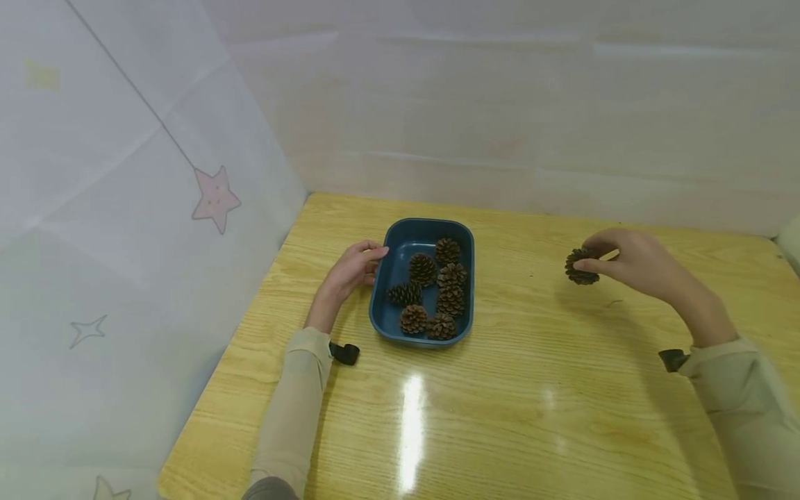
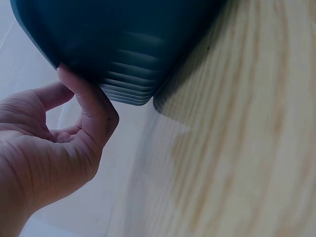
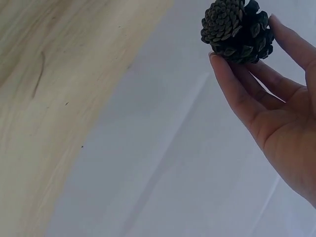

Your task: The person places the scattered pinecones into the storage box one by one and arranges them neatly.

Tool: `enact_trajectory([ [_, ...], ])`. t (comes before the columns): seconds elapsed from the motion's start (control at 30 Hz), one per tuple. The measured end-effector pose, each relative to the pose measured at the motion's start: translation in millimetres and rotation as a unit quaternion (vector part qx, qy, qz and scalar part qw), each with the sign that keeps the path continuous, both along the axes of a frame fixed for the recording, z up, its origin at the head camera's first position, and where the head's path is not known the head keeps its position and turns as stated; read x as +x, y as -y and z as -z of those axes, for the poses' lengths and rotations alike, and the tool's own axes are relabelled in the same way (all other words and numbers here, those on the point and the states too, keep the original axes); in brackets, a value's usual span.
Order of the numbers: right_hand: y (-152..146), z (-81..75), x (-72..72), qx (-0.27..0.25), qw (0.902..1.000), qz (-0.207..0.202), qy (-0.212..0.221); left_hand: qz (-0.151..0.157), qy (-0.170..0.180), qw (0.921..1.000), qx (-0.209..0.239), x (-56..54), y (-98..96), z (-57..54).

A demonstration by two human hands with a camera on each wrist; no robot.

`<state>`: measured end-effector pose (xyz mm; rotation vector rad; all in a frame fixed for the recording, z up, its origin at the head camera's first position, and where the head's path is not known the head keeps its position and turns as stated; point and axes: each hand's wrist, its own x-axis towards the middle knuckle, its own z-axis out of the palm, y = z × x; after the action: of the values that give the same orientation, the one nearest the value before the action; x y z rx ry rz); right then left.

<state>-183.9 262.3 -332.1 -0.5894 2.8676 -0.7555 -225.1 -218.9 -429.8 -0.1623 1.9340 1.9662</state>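
A dark blue plastic bin (image 1: 379, 310) stands on the wooden table with several brown pine cones inside, mostly along its right side and near end. My left hand (image 1: 355, 269) holds the bin's left rim; in the left wrist view bent fingers (image 2: 94, 106) meet the rim from outside. Away to the right, my right hand (image 1: 637, 260) pinches a single pine cone (image 1: 581, 267) above the table. The right wrist view shows that pine cone (image 3: 237, 32) between thumb and fingertips, its scaly base turned to the camera.
The light wooden table (image 1: 512, 417) reaches the pale sheet (image 1: 500, 104) hung behind it. Another sheet with printed stars (image 1: 215, 199) hangs along the left edge. A thin dark fragment (image 1: 614, 303) lies on the table below the right hand.
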Motion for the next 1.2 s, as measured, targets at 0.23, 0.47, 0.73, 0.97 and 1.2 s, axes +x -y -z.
enact_trajectory([
  [0.23, 16, -9.8, -10.1, -0.008, 1.0000, -0.001, 0.004, -0.002, 0.004, 1.0000, -0.001, -0.5, 0.1, 0.3],
  [0.47, 29, -19.0, -17.4, -0.015, 0.9997, -0.015, -0.014, 0.002, 0.006, 1.0000, 0.001, -1.0, -0.8, 0.2],
  [0.73, 47, -29.1, -26.3, -0.011, 0.9993, -0.027, -0.025, 0.000, 0.005, 1.0000, -0.002, -0.9, -1.7, -1.1],
  [0.97, 64, -37.5, -34.0, -0.029, 0.9986, -0.036, -0.027, 0.000, 0.007, 1.0000, -0.003, 0.3, -0.5, -2.2],
  [1.2, 77, -44.2, -39.4, -0.029, 0.9971, -0.054, -0.047, -0.008, 0.009, 0.9999, 0.000, 1.8, -0.7, -2.9],
])
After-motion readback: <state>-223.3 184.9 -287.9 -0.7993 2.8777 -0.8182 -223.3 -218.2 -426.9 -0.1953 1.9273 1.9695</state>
